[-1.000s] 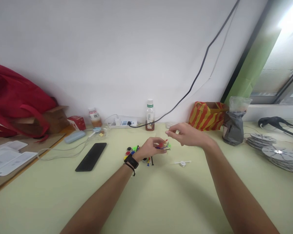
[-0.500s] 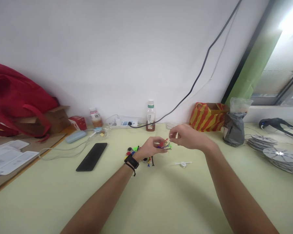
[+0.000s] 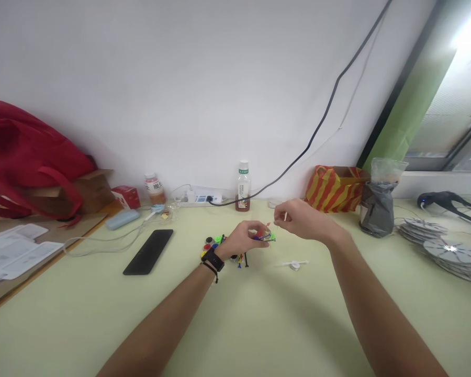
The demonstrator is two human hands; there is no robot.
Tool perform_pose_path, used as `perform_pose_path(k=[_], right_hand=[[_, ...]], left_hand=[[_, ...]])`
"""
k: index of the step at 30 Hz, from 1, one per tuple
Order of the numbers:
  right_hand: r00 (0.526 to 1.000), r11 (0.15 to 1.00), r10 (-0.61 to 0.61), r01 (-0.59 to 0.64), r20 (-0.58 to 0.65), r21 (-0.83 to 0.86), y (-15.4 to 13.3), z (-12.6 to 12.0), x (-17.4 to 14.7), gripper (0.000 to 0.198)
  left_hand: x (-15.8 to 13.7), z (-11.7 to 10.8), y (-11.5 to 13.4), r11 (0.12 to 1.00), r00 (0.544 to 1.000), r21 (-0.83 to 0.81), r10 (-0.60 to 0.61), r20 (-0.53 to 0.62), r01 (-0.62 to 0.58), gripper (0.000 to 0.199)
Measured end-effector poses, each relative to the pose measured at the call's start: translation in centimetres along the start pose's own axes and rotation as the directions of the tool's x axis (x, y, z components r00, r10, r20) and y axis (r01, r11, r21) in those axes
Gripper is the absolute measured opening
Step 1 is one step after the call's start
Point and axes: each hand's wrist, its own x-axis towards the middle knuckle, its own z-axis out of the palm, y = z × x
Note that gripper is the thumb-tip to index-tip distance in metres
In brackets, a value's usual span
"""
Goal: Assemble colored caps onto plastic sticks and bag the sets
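Observation:
My left hand (image 3: 241,239), a black watch on its wrist, is closed around a bunch of small coloured plastic pieces (image 3: 267,238), with red, blue and green ends poking out past the fingers. Just to the right, my right hand (image 3: 298,217) is raised in a pinch on a thin white plastic piece (image 3: 285,215), mostly hidden by the fingers. Under and behind my left hand lie several coloured round pieces (image 3: 208,246) and short sticks (image 3: 246,259). A white stick with a round disc (image 3: 294,265) rests on the table below my right hand.
A black phone (image 3: 149,252) lies at left on the table (image 3: 227,324). Along the wall stand a tea bottle (image 3: 243,187), a power strip (image 3: 204,197) with a black cable, and a striped bag (image 3: 333,188). Stacked grey discs (image 3: 451,254) are at right.
My right hand has shifted slightly right, away from the bunch in my left hand, still pinching. The left hand has barely moved. The rest looks the same.

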Motion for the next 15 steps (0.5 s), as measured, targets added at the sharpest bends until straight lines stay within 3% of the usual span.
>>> perform_pose_path(k=[9,15], right_hand=[[0.994,0.998,-0.045,0.041,0.098,0.043,-0.18,-0.02,0.13,0.018],[0.996,0.999,-0.048,0.047,0.071,0.019,0.02,0.29,0.21,0.017]], left_hand=[[0.12,0.02,-0.08,1.0,1.0,0.004,0.02,0.021,-0.02,0.043],[0.07,0.01,-0.08,1.0,0.999,-0.018,0.022,0.032,-0.022,0.044]])
